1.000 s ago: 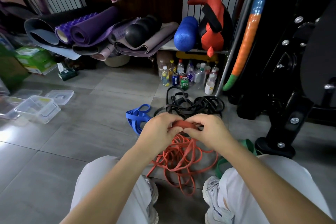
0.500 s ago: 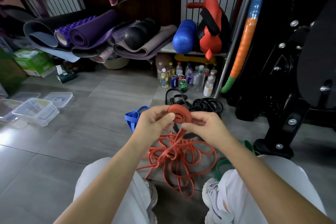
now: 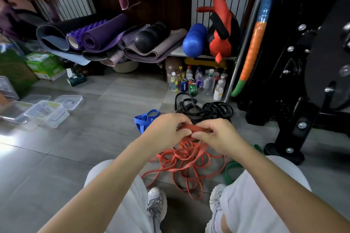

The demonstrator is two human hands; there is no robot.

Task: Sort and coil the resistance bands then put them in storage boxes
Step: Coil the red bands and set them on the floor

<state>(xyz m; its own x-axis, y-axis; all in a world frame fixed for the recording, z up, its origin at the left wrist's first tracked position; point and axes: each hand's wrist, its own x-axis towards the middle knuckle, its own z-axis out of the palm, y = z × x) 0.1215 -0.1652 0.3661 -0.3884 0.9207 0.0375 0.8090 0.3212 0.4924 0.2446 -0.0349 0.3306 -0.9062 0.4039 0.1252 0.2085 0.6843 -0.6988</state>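
I have both hands up in front of the knees, close together. The left hand (image 3: pixel 166 130) has its fingers curled round the rolled end of the red band (image 3: pixel 193 128). The right hand (image 3: pixel 217 136) pinches the same roll from the other side, its thumb and fingertips almost meeting the left's. The roll sits edge-on to me between them, so I cannot tell how many turns it has. The rest of the red band drops from the hands into a loose tangle on the floor (image 3: pixel 94 138), reaching down between the shoes (image 3: pixel 157 202). Just beyond the hands the black bands (image 3: pixel 208 109) lie in a heap. The blue band (image 3: pixel 145 119) is just beside them to the left, folded in loops. A green band (image 3: pixel 233 172) shows by the right knee, mostly hidden by the leg. The clear boxes (image 3: pixel 47 113) stand well apart at the far left, a lid (image 3: pixel 69 99) near them. Bottles (image 3: pixel 197 79) and cans stand by the wall behind the black bands, with rolled mats (image 3: pixel 102 38) stacked further left.
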